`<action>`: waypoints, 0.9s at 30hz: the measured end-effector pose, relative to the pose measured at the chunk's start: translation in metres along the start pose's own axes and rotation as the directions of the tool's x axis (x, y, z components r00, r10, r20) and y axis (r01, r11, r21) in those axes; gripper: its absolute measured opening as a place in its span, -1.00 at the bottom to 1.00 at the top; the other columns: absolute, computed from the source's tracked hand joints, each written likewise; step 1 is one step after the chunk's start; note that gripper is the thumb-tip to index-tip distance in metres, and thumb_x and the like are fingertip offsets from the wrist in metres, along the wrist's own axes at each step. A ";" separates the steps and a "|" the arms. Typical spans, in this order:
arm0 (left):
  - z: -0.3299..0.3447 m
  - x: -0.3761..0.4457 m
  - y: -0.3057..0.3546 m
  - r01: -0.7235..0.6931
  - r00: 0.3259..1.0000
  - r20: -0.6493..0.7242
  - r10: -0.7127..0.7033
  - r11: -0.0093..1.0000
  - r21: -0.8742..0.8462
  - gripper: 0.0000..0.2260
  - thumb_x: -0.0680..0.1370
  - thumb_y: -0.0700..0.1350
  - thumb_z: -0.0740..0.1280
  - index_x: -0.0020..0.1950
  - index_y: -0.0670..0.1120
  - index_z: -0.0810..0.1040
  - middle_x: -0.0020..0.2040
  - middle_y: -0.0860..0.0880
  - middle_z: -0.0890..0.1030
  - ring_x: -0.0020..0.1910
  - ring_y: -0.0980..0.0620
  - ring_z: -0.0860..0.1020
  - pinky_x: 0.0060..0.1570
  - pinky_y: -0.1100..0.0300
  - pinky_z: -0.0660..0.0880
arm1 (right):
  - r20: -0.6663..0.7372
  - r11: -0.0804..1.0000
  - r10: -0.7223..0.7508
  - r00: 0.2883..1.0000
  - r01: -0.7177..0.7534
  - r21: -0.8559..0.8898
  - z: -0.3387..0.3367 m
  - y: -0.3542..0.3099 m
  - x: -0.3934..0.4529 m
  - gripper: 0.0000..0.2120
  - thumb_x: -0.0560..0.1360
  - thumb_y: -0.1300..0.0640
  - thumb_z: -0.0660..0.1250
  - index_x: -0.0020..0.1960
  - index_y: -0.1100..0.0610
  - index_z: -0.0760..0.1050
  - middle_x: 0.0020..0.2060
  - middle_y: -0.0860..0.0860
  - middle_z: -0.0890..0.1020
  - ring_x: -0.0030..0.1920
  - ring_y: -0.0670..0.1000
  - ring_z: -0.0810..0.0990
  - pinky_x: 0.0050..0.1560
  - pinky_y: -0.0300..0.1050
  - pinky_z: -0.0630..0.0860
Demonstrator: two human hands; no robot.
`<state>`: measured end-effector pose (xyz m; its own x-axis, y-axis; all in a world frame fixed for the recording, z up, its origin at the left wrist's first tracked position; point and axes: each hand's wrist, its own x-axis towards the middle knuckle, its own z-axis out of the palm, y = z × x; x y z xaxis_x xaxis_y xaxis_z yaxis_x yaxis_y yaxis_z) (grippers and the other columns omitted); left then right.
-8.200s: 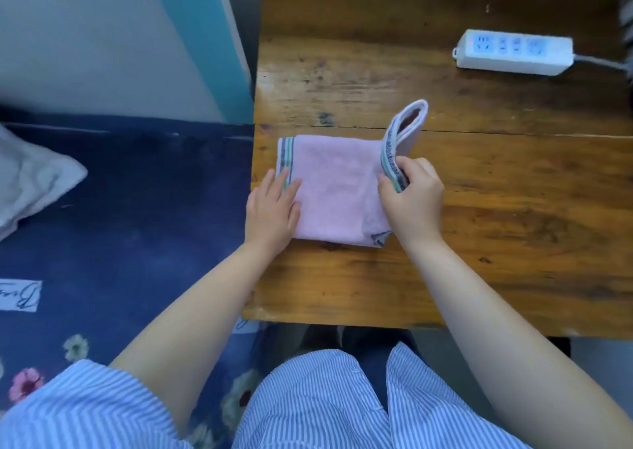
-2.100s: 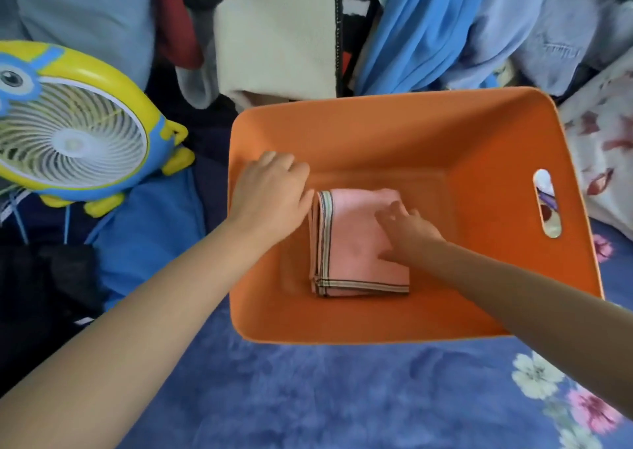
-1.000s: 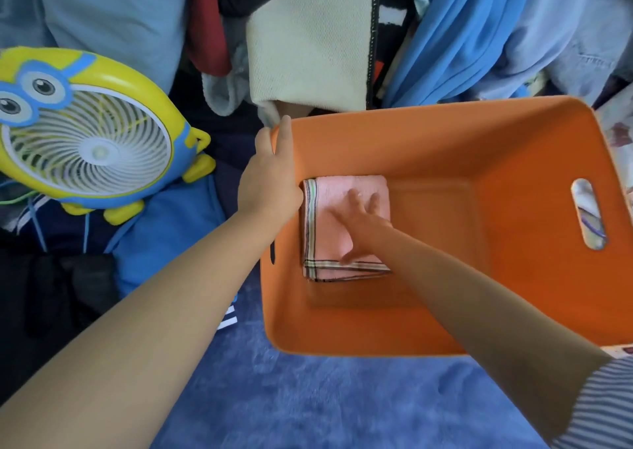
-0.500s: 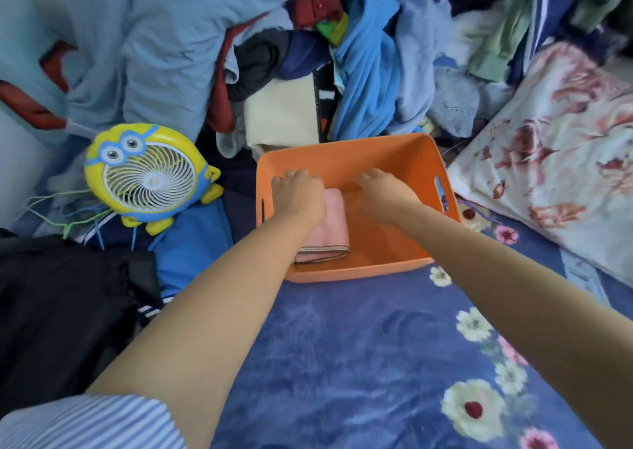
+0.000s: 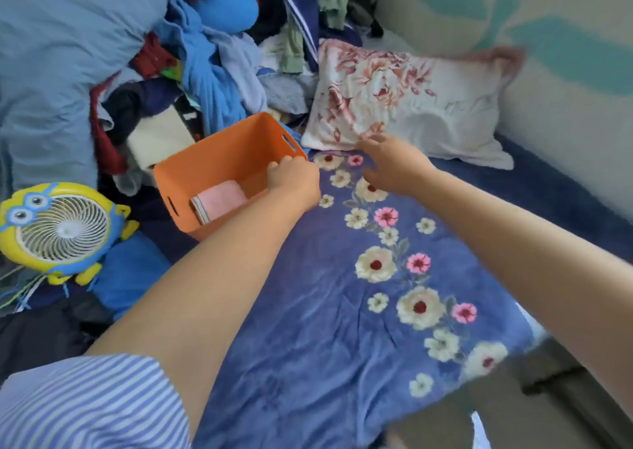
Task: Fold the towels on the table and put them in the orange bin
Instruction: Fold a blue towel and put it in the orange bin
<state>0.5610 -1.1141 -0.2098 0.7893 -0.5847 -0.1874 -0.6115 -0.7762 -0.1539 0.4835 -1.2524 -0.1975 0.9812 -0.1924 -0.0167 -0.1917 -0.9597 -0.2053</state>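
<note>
A striped blue-and-white sleeve (image 5: 85, 400) covers the upper left arm at the near edge. From it the bare forearm runs up and away to the left hand (image 5: 294, 183), whose fingers curl over the near right rim of the orange plastic bin (image 5: 219, 150), gripping it. The right arm stretches in from the right, and the right hand (image 5: 394, 165) hangs above the blue flowered blanket (image 5: 325, 311) just right of the bin, fingers loosely spread and holding nothing. Inside the bin, against its left wall, lies the folded pink towel with striped edge (image 5: 219, 200); its long axis runs from near left to far right, the striped edge at the near-left end. Left of the bin stands a yellow-and-blue cartoon fan (image 5: 58, 229). Beyond the bin to the right lies a white pillow with red flowers (image 5: 411, 102).
</note>
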 end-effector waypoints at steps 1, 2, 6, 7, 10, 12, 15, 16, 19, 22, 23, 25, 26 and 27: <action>-0.002 -0.020 0.027 -0.078 0.997 -0.013 0.078 0.997 0.018 -0.71 0.52 -0.18 0.20 0.23 -0.11 0.48 0.25 -0.14 0.46 0.28 -0.14 0.37 0.20 0.04 0.32 | -0.033 0.998 0.064 0.997 -0.064 -0.005 -0.004 0.012 -0.040 -0.58 0.51 0.17 0.20 0.36 0.17 0.31 0.21 0.19 0.45 0.15 0.22 0.47 0.00 0.03 0.50; -0.004 -0.035 0.049 -0.150 0.988 -0.017 0.150 0.988 0.037 -0.71 0.52 -0.18 0.20 0.22 -0.12 0.48 0.25 -0.15 0.46 0.29 -0.15 0.37 0.21 0.04 0.32 | -0.051 0.993 0.116 0.992 -0.117 -0.007 -0.006 0.020 -0.073 -0.58 0.50 0.18 0.21 0.35 0.18 0.32 0.19 0.21 0.46 0.15 0.22 0.48 0.01 0.04 0.51; -0.012 -0.100 0.141 -0.394 0.919 0.009 0.395 0.915 0.088 -0.73 0.53 -0.17 0.18 0.20 -0.16 0.47 0.25 -0.18 0.44 0.29 -0.18 0.35 0.21 -0.02 0.31 | -0.133 0.933 0.359 0.924 -0.357 0.041 -0.005 0.055 -0.202 -0.61 0.48 0.20 0.22 0.30 0.20 0.38 0.22 0.20 0.46 0.22 0.19 0.44 0.12 0.05 0.47; -0.015 -0.118 0.170 -0.461 0.886 0.003 0.463 0.881 0.102 -0.73 0.53 -0.18 0.17 0.20 -0.16 0.47 0.25 -0.18 0.44 0.29 -0.17 0.35 0.20 -0.01 0.32 | -0.140 0.900 0.435 0.889 -0.432 0.056 -0.007 0.066 -0.241 -0.62 0.47 0.20 0.22 0.29 0.20 0.39 0.21 0.19 0.47 0.22 0.18 0.44 0.12 0.06 0.47; -0.021 -0.174 0.253 -0.636 0.762 -0.032 0.646 0.757 0.149 -0.73 0.52 -0.21 0.16 0.20 -0.17 0.46 0.24 -0.17 0.44 0.27 -0.15 0.36 0.18 0.02 0.33 | -0.162 0.782 0.623 0.765 -0.615 0.099 -0.010 0.097 -0.350 -0.62 0.48 0.20 0.23 0.29 0.20 0.40 0.22 0.19 0.47 0.23 0.19 0.44 0.16 0.06 0.44; -0.023 -0.219 0.315 -0.731 0.665 -0.038 0.746 0.660 0.170 -0.73 0.52 -0.19 0.16 0.20 -0.16 0.46 0.23 -0.16 0.45 0.25 -0.15 0.37 0.16 0.04 0.33 | -0.189 0.694 0.719 0.669 -0.707 0.137 -0.014 0.114 -0.429 -0.61 0.48 0.22 0.24 0.29 0.23 0.39 0.22 0.23 0.47 0.19 0.24 0.45 0.17 0.08 0.42; -0.021 -0.274 0.391 -0.831 0.525 -0.052 0.850 0.525 0.183 -0.74 0.51 -0.19 0.18 0.18 -0.16 0.48 0.19 -0.16 0.48 0.21 -0.15 0.41 0.03 0.07 0.33 | -0.192 0.571 0.817 0.544 -0.810 0.134 -0.016 0.132 -0.525 -0.62 0.51 0.18 0.22 0.32 0.21 0.36 0.25 0.20 0.46 0.19 0.24 0.46 0.12 0.03 0.42; -0.022 -0.300 0.427 -0.864 0.462 -0.046 0.885 0.462 0.201 -0.75 0.51 -0.19 0.18 0.16 -0.16 0.49 0.17 -0.16 0.50 0.18 -0.16 0.43 -0.05 0.09 0.32 | -0.197 0.518 0.849 0.490 -0.846 0.130 -0.019 0.140 -0.567 -0.61 0.52 0.16 0.21 0.34 0.19 0.35 0.26 0.18 0.45 0.21 0.21 0.45 0.10 0.01 0.43; -0.017 -0.357 0.507 -0.922 0.322 -0.015 0.946 0.318 0.221 -0.77 0.51 -0.21 0.18 0.10 -0.17 0.53 0.04 -0.16 0.52 0.04 -0.17 0.49 -0.18 0.13 0.33 | -0.190 0.420 0.900 0.392 -0.896 0.141 -0.021 0.163 -0.660 -0.60 0.52 0.16 0.20 0.35 0.17 0.33 0.30 0.14 0.43 0.27 0.15 0.41 0.15 0.00 0.44; -0.017 -0.416 0.594 -0.941 0.257 0.040 0.966 0.241 0.238 -0.81 0.51 -0.24 0.17 0.05 -0.18 0.52 -0.16 -0.12 0.42 -0.11 -0.13 0.43 -0.20 0.13 0.34 | -0.183 0.346 0.931 0.317 -0.925 0.159 -0.024 0.194 -0.754 -0.60 0.52 0.16 0.20 0.35 0.18 0.33 0.30 0.13 0.43 0.29 0.13 0.40 0.22 0.01 0.44; -0.016 -0.434 0.623 -0.948 0.235 0.028 0.972 0.223 0.225 -0.81 0.51 -0.25 0.16 0.03 -0.17 0.52 -0.14 -0.12 0.43 -0.09 -0.13 0.42 -0.18 0.13 0.32 | -0.190 0.331 0.935 0.301 -0.930 0.157 -0.026 0.205 -0.784 -0.60 0.52 0.16 0.19 0.35 0.18 0.33 0.30 0.13 0.43 0.30 0.12 0.39 0.23 0.00 0.43; -0.018 -0.473 0.675 -0.960 0.188 0.001 0.982 0.183 0.212 -0.80 0.50 -0.25 0.15 0.04 -0.15 0.52 -0.02 -0.15 0.49 0.01 -0.14 0.45 -0.14 0.11 0.31 | -0.195 0.283 0.948 0.250 -0.945 0.162 -0.034 0.225 -0.841 -0.61 0.52 0.16 0.19 0.34 0.17 0.35 0.29 0.12 0.44 0.29 0.12 0.40 0.23 0.02 0.43; -0.019 -0.495 0.704 -0.966 0.158 -0.013 0.987 0.157 0.205 -0.80 0.50 -0.23 0.16 0.05 -0.15 0.52 0.01 -0.15 0.51 0.04 -0.15 0.46 -0.12 0.11 0.34 | -0.195 0.255 0.955 0.222 -0.952 0.167 -0.039 0.238 -0.873 -0.62 0.52 0.16 0.19 0.33 0.17 0.36 0.28 0.13 0.45 0.28 0.13 0.40 0.22 0.04 0.44; -0.019 -0.505 0.717 -0.972 0.138 -0.033 0.990 0.142 0.187 -0.80 0.51 -0.20 0.18 0.06 -0.15 0.53 0.02 -0.15 0.52 0.05 -0.15 0.46 -0.10 0.10 0.37 | -0.196 0.241 0.959 0.206 -0.954 0.176 -0.039 0.245 -0.889 -0.62 0.52 0.17 0.19 0.32 0.18 0.36 0.27 0.14 0.45 0.27 0.14 0.41 0.21 0.05 0.44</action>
<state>-0.2749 -1.3799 -0.2074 -0.4943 -0.8569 -0.1465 -0.8645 0.5022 -0.0209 -0.4367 -1.3247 -0.1944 0.0135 -0.9999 -0.0080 -0.9785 -0.0115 -0.2058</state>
